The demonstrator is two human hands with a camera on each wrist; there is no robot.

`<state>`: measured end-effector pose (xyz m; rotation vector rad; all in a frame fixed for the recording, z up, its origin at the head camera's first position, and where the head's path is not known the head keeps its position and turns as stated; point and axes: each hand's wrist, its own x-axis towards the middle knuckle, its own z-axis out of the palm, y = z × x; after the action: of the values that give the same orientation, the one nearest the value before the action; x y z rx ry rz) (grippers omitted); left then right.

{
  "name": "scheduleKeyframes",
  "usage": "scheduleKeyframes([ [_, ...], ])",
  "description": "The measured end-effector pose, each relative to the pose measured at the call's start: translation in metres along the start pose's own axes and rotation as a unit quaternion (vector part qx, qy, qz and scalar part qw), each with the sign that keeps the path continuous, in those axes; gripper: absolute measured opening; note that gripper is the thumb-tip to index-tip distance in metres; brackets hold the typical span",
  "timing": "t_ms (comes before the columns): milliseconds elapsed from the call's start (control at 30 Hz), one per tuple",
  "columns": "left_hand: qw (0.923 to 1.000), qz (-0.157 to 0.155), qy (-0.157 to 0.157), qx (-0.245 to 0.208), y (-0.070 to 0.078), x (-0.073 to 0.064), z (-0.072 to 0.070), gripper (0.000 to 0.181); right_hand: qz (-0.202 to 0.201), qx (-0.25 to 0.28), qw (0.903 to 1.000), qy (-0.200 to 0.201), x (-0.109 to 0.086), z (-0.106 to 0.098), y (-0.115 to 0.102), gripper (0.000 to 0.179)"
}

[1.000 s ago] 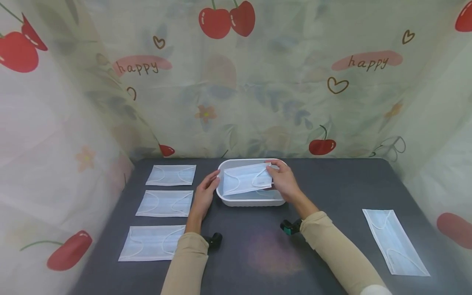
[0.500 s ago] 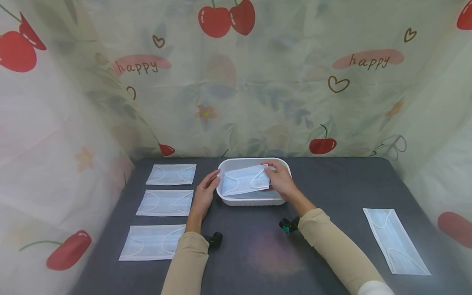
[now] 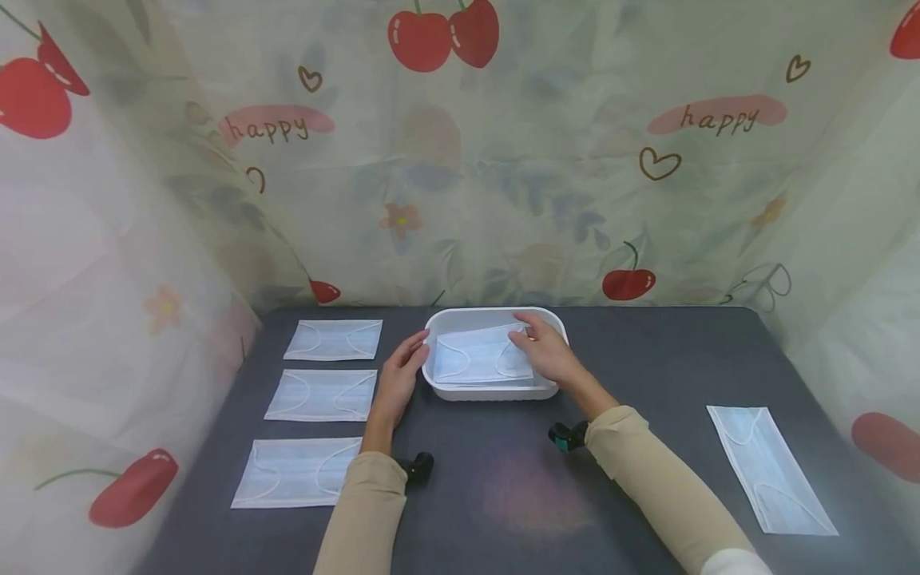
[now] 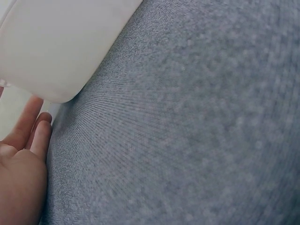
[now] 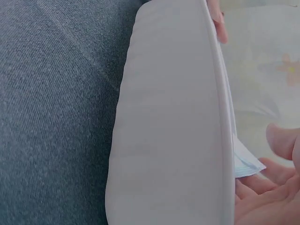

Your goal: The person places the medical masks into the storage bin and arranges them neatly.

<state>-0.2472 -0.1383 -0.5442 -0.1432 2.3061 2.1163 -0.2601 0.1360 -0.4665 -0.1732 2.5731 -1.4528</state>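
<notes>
Mask (image 3: 477, 357): while it lies in the white tray (image 3: 496, 394), its long axis runs left to right, right end slightly farther off.
Left hand (image 3: 397, 382): fingers extended, touching the tray.
Right hand (image 3: 549, 353): thumb and fingers apart.

Face mask (image 3: 477, 357), one: right end, pinched and raised a second ago, now lower in the white tray (image 3: 496, 394). My right hand (image 3: 550, 353), one: pinch since released, thumb now apart from the mask.
</notes>
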Motion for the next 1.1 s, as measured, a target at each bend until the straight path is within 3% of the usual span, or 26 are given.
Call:
scheduleKeyframes([
  [300,1.0000,0.003,0.000,0.005,-0.001,0.001,0.001,0.039,-0.043,-0.014,0.9989,-0.013,-0.003,-0.007,0.002,0.063],
  [567,0.9999,0.002,-0.002,0.012,0.000,0.000,0.002,0.038,-0.065,-0.090,0.9938,-0.006,-0.009,-0.012,0.000,0.067],
  [833,0.9998,0.012,0.010,0.015,-0.001,0.000,0.002,0.039,-0.089,-0.174,0.9807,-0.013,-0.021,-0.016,-0.007,0.071],
  [1100,0.9997,0.012,0.007,0.020,-0.002,0.000,0.001,0.039,-0.099,-0.265,0.9591,0.011,-0.025,-0.019,0.001,0.075],
])
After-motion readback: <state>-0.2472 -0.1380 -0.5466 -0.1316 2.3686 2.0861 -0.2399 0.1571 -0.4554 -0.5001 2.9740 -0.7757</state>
